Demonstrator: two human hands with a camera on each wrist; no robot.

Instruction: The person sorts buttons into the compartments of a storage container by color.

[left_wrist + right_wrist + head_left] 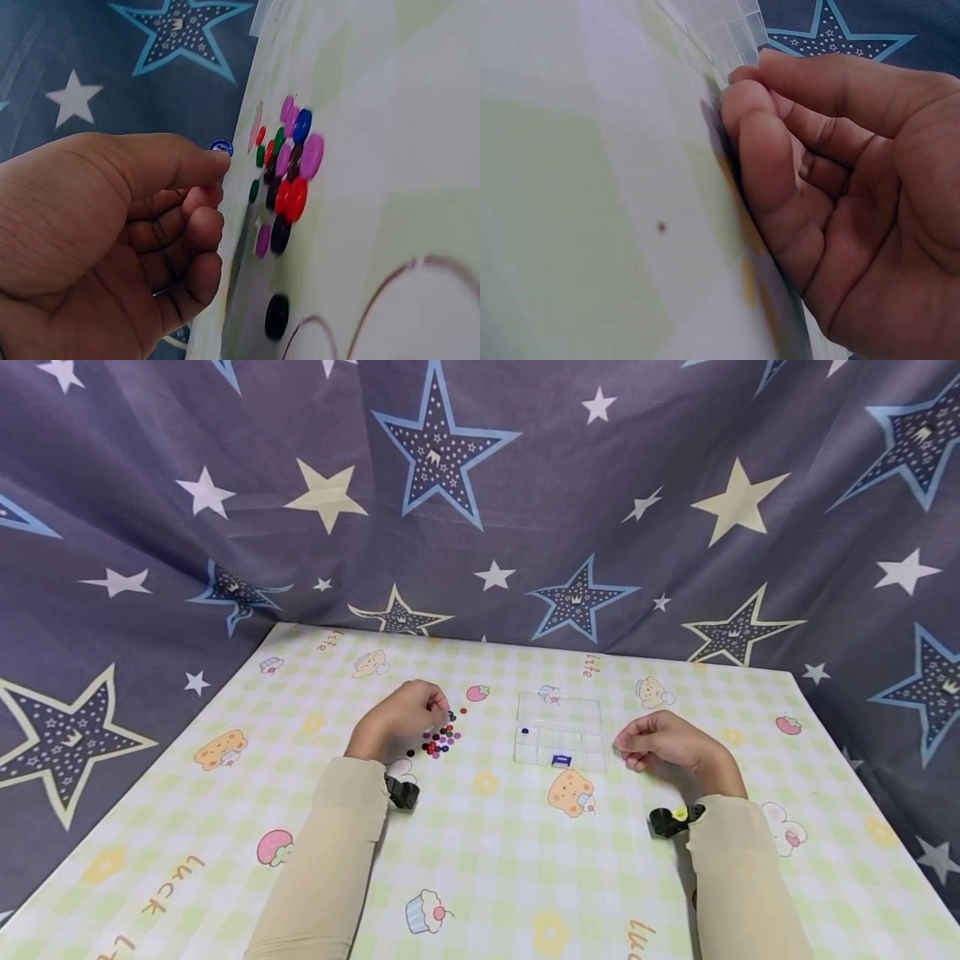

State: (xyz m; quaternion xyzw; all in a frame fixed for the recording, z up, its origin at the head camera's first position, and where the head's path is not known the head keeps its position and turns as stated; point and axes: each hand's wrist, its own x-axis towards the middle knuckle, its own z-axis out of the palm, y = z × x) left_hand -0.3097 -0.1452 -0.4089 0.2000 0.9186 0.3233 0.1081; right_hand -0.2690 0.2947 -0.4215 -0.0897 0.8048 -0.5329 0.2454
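Observation:
Between thumb and forefinger, my left hand (408,710) pinches a small shiny blue bead (221,147). Below and beside that hand lies a loose cluster of flat round beads in red (297,199), purple (313,157), black (280,234), green and blue. A clear plastic compartment box (558,735) stands with its lid laid back and a blue latch (561,761) at the front. One dark blue bead (525,731) sits in a left compartment. My right hand (667,745) rests on the table just right of the box, fingers loosely curled, with nothing visible in them.
A table (487,860) with a checked, cartoon-printed cover holds everything. Behind it hangs a dark curtain (525,527) with stars. A black wrist camera (402,792) is on the left wrist and another (675,820) on the right.

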